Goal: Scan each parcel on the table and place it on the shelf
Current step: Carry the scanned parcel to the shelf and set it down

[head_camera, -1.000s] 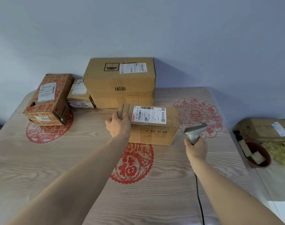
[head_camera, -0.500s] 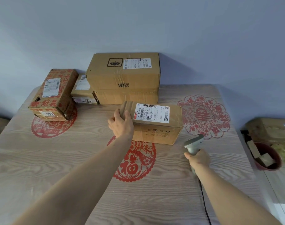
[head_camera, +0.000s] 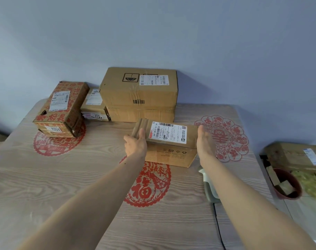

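Note:
A brown parcel (head_camera: 171,150) with a white shipping label sits near the middle of the wooden table (head_camera: 45,186). My left hand (head_camera: 135,143) grips its left end, thumb on top. At the parcel's right end my right hand (head_camera: 205,141) is held flat with straight fingers. The grey corded scanner (head_camera: 208,188) lies on the table under my right forearm. Behind stand a large brown box (head_camera: 139,91) on another carton (head_camera: 141,114), a small parcel marked 5144 (head_camera: 94,107) and a red-printed box (head_camera: 61,112).
Red paper-cut decorations (head_camera: 146,183) cover parts of the table top. Off the table's right edge are a taped brown parcel (head_camera: 297,154), a dark red pot (head_camera: 287,184) and green leaves. A plain wall rises close behind the boxes.
My right hand has put the scanner down on the table and moved up to the parcel's right end. My left hand stays on the left end.

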